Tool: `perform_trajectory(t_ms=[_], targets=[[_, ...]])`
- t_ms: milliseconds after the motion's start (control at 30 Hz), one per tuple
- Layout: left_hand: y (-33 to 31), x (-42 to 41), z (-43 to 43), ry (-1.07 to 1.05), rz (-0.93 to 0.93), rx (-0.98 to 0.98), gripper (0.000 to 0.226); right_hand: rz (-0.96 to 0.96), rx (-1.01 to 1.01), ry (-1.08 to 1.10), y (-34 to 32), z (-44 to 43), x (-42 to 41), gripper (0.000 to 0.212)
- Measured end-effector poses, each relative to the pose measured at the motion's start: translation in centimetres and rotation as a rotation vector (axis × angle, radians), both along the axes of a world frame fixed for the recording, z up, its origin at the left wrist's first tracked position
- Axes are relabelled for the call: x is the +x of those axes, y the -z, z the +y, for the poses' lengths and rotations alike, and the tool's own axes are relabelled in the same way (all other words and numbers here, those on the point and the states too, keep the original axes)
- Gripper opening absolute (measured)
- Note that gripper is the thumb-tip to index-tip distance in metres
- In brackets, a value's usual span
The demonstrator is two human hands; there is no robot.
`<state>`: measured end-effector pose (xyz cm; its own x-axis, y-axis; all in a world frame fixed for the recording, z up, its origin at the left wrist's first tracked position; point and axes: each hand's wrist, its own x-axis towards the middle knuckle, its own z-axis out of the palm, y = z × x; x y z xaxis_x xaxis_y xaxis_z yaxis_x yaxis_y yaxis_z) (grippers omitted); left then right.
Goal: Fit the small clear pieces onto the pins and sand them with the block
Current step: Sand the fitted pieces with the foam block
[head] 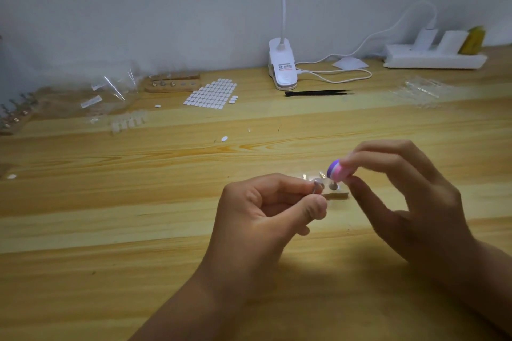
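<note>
Pin [318,185], with what looks like a clear piece on its head, is pinched in the fingers of the left hand [260,210] near the middle of the bench [138,202]. The right hand [410,202] has its fingers clamped on the purple-and-pink sanding block [335,171], just beside the pin head; I cannot tell whether they touch. Sanding of this piece seems to be under way.

Beneath the hands a small wooden holder [338,196] carries a few more pins. Toward the back left corner a second holder [171,83] has some pins and some bare holes, and a rack [13,119] at the left edge holds several. Loose clear pieces [127,122] lie in rows nearby, not yet fitted. What the plastic bags [116,86] hold is unclear.
</note>
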<state>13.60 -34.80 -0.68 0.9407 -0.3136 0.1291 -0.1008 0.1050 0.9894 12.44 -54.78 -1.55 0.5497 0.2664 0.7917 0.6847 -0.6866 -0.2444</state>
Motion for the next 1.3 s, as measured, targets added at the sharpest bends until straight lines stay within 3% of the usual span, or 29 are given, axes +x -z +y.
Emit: perform_trajectory(t_ms=[100, 233, 400, 533, 667, 800, 967, 1067, 1167, 1300], targets=[[-0.1, 0.0, -0.1, 0.025, -0.013, -0.01, 0.01, -0.01, 0.046, -0.055, -0.1, 0.6, -0.6, 0.029], [-0.2, 0.0, 0.0, 0.025, -0.002, -0.038, 0.01, 0.005, -0.05, 0.005, 0.3, 0.1, -0.2, 0.029], [-0.2, 0.3, 0.1, 0.043, 0.008, -0.057, 0.011, -0.021, 0.068, -0.021, -0.1, 0.6, -0.7, 0.03], [-0.2, 0.2, 0.1, 0.062, -0.003, -0.046, 0.016, -0.026, -0.063, -0.016, 0.4, 0.2, -0.5, 0.029], [-0.3, 0.3, 0.1, 0.08, 0.012, -0.048, 0.02, -0.035, 0.034, 0.001, 0.0, 0.3, -0.4, 0.031], [-0.2, 0.0, -0.1, 0.134, 0.002, -0.023, 0.022, -0.029, -0.072, -0.063, 0.4, 0.8, -0.9, 0.034], [-0.1, 0.0, 0.0, 0.13, -0.015, 0.01, 0.022, -0.029, 0.017, -0.049, -0.3, 0.5, -0.6, 0.029], [-0.1, -0.1, 0.1, 0.157, -0.038, 0.017, 0.021, -0.038, -0.071, -0.08, 0.2, 0.9, -1.1, 0.03], [-0.2, 0.0, 0.2, 0.177, -0.017, 0.001, 0.023, -0.017, -0.02, -0.018, -0.2, 0.1, -0.2, 0.029], [-0.7, 0.2, 0.2, 0.336, 0.127, -0.046, 0.027, -0.042, 0.04, -0.11, -0.2, 1.2, -1.3, 0.03]])
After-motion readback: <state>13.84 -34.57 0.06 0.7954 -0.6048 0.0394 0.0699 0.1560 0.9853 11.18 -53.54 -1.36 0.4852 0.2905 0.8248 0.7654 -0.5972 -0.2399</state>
